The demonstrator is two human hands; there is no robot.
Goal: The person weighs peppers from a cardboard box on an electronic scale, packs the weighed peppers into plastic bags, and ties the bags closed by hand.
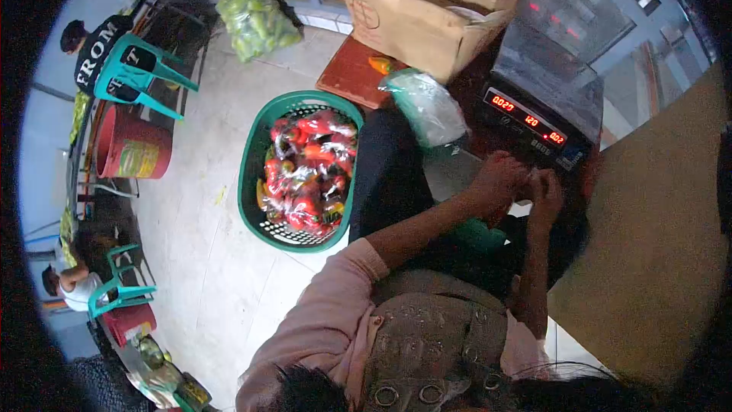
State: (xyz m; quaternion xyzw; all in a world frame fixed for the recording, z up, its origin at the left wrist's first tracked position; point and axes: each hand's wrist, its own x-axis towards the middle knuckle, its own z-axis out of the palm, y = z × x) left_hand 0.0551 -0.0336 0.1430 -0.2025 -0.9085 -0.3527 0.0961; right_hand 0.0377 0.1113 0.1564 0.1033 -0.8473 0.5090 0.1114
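My left hand (499,181) and my right hand (545,197) are close together in front of the digital scale (534,118), above my lap. Both have bent, closed fingers around something small and pale between them, too small to make out. The scale's red digits are lit. Just beyond my left hand a clear plastic bag (435,111) lies by the edge of the red board (349,72). An orange pepper (380,65) rests on that board. Left of my leg stands a green basket (248,183) holding bagged red peppers (309,172).
An open cardboard box (404,19) stands behind the board. A bag of green peppers (255,19) sits on the floor. At the left are two people, green chairs (126,69) and a red bucket (126,145). A brown panel (656,244) rises at the right.
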